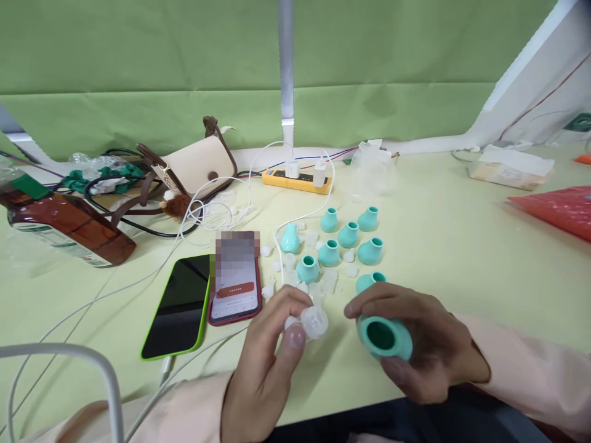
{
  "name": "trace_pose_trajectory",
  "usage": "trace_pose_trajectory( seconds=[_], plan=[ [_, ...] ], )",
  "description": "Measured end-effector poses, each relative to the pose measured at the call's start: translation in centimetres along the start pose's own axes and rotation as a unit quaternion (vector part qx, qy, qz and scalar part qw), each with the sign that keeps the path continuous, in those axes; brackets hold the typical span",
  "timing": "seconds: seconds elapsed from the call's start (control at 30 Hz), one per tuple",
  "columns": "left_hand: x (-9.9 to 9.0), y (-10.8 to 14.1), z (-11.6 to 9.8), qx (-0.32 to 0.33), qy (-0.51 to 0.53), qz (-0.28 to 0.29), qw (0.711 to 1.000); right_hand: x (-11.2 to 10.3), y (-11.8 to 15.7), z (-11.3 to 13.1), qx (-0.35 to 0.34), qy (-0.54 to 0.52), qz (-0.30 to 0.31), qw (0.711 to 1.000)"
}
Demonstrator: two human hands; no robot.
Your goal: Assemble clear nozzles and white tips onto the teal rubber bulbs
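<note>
Between the thumb and fingers of my left hand [270, 357] is a small translucent plastic piece [314, 322] with a round cup-like end. My right hand [422, 338] is closed around a teal bulb-shaped rubber piece [385, 338], its dark round opening turned toward me. Beyond my hands stand several more teal bulb-shaped pieces [329, 252] with open necks, one of them [370, 281] partly hidden behind my right fingers. A glossier teal piece [290, 239] sits at their left. Loose translucent plastic bits [330, 281] lie scattered among them.
Two phones lie left of my hands, one green-edged [178, 307] and one red-cased [235, 283]. White cables cross the table. A bottle [69, 224], a beige handbag [198, 163], a yellow power strip [277, 179], a clear plastic bag [373, 169] and a red bag [563, 209] lie farther out.
</note>
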State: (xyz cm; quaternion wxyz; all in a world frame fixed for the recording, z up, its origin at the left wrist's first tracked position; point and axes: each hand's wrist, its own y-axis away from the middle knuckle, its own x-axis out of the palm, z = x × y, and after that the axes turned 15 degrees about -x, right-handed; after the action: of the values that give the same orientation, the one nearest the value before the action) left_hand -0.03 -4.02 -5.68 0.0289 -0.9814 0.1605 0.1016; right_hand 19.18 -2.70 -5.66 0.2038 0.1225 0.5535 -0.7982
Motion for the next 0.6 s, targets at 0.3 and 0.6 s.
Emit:
trace_pose_trajectory(
  seconds=[0.3,0.6],
  plan=[
    [0.3,-0.3,2.0,-0.042,-0.096,0.068,0.992,1.0,0.8,-0.1,0.055,0.043,0.120,0.990],
    [0.4,-0.9,2.0,-0.119,-0.079,0.118,0.983,1.1,1.0,-0.1,-0.040,0.179,0.180,0.966]
  ],
)
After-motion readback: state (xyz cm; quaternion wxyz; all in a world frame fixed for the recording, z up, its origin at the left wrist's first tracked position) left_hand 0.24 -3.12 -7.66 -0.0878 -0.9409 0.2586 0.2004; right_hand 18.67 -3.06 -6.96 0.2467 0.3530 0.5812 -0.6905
